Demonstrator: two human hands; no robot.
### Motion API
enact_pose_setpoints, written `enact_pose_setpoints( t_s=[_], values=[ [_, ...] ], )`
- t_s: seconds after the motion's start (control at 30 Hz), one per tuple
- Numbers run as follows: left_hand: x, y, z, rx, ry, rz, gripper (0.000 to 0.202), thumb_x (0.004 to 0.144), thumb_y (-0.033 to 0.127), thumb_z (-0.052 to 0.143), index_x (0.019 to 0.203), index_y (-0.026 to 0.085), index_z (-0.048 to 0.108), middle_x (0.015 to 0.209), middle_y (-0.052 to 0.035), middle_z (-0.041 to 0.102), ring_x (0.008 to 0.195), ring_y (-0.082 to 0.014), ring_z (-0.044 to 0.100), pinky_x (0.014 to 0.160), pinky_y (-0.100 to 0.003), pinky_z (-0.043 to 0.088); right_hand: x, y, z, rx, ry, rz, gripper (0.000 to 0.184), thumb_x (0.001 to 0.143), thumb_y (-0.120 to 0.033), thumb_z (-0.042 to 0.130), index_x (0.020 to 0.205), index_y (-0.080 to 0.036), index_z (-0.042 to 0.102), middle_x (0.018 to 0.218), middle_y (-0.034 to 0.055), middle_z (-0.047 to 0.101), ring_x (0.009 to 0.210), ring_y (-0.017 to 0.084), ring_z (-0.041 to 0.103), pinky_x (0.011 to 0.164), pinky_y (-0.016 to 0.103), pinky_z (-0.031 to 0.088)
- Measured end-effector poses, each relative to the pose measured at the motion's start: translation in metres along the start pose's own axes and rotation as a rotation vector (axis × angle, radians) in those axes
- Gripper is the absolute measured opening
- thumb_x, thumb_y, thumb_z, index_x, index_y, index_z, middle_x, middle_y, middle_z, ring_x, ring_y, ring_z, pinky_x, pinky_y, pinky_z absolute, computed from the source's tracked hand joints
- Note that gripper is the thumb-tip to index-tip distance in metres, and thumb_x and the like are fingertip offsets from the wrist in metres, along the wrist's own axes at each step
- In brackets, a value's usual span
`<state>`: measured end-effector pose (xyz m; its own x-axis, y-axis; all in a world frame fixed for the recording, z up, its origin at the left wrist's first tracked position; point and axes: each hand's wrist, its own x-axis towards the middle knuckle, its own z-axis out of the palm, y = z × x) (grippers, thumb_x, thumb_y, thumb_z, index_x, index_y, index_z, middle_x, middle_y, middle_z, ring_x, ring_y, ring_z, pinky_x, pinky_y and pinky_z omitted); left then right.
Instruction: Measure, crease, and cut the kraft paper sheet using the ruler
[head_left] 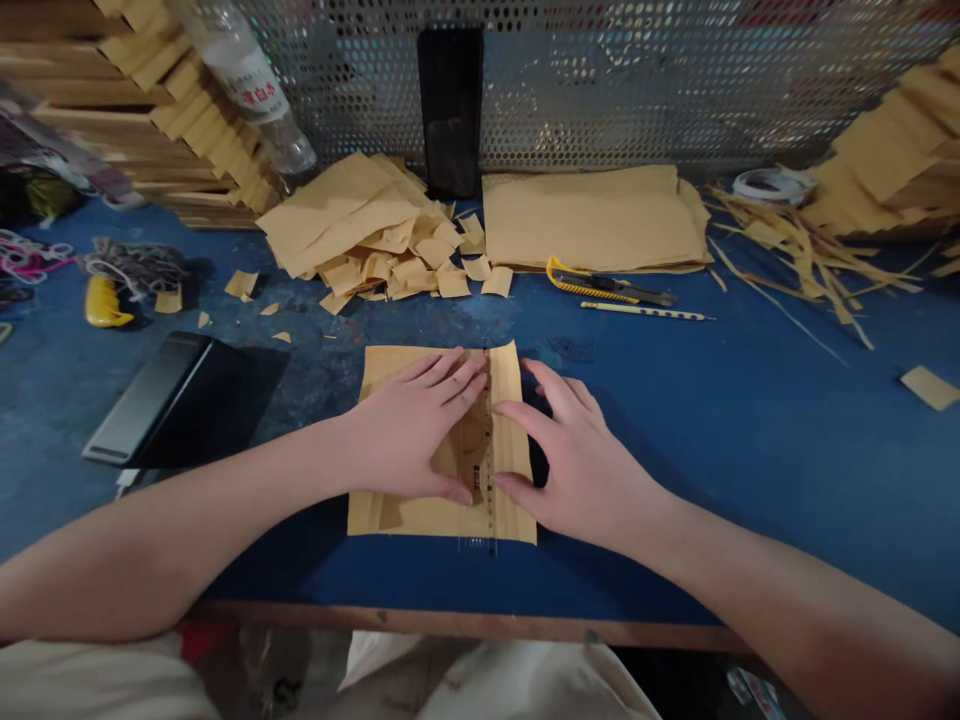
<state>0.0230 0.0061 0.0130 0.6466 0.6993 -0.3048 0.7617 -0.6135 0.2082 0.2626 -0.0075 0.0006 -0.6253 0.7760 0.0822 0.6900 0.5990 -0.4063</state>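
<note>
A sheet of tan kraft paper [409, 512] lies flat on the blue table near its front edge. Across it, right of the middle, runs a clear plastic ruler [480, 525], its near end sticking out past the paper. My left hand [420, 425] rests spread on the ruler and paper, its fingertips and thumb on the ruler. Over the paper's right margin is my right hand [574, 450], fingers apart and curved, with thumb and index tip close to the ruler's edge. Nothing shows in its grasp. Whether those tips press on the paper, I cannot tell.
Behind the paper lie a yellow utility knife [600, 285], a pencil [645, 311], stacked kraft sheets [592, 215] and loose scraps [405, 265]. A phone [451, 110] leans on the perforated metal panel. A black device [161, 395] stands left; paper strips [802, 245] and a tape roll [772, 186] lie right.
</note>
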Motion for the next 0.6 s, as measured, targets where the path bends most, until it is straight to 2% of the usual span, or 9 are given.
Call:
enact_pose_setpoints(
  t_s=[0.1,0.33,0.6],
  values=[
    [-0.0004,0.0003,0.0004,0.014,0.005,0.003,0.132,0.074,0.087,0.063,0.162,0.000,0.019,0.171,-0.0230,0.010,0.160,-0.0419,0.005,0.130,-0.051,0.010,-0.0005,-0.0056,0.0008,-0.004,-0.020,0.019,0.057,0.078,-0.040,0.079,0.129,-0.019,0.064,0.160,0.0240,0.032,0.139,0.048,0.040,0.105,0.072,0.042],
    [-0.0007,0.0002,0.0011,0.011,0.015,0.016,0.132,0.074,0.088,0.063,0.162,0.000,0.018,0.171,-0.0238,0.010,0.159,-0.0423,0.006,0.129,-0.052,0.011,0.0012,-0.0028,0.0010,-0.008,-0.041,-0.004,0.065,0.076,-0.051,0.083,0.130,-0.018,0.067,0.155,0.0247,0.040,0.139,0.048,0.040,0.106,0.071,0.042],
    [-0.0003,0.0003,-0.0010,0.013,-0.003,0.015,0.132,0.074,0.086,0.065,0.162,-0.001,0.019,0.170,-0.0250,0.011,0.159,-0.0427,0.006,0.129,-0.053,0.013,0.0016,-0.0037,0.0011,-0.040,-0.055,0.010,0.066,0.078,-0.055,0.081,0.132,-0.019,0.067,0.153,0.0242,0.044,0.140,0.046,0.041,0.108,0.069,0.042]
  ],
)
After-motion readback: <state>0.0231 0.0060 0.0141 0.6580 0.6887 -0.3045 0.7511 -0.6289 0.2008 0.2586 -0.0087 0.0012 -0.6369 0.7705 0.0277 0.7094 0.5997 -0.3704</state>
